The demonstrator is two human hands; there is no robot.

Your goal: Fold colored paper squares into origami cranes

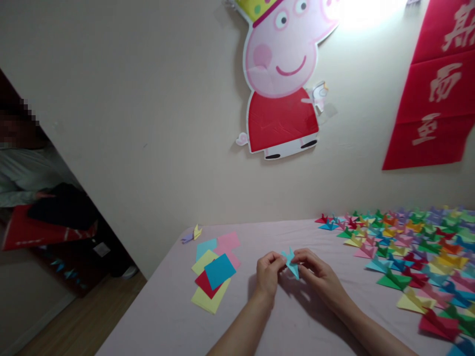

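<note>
Both my hands hold a small light-blue folded paper piece (pixel 290 262) just above the pale pink table (pixel 163 316). My left hand (pixel 267 273) pinches its left side with closed fingers. My right hand (pixel 315 271) pinches its right side, fingers curled in. The paper's points stick up and down between my fingertips. A loose stack of coloured paper squares (pixel 215 272) lies on the table to the left of my hands.
Several folded paper cranes (pixel 408 257) in many colours cover the right part of the table. Two small folded pieces (pixel 193 233) lie near the back left edge. A cartoon pig cutout (pixel 284 79) and a red banner (pixel 434 84) hang on the wall. A person (pixel 22 168) sits at the far left.
</note>
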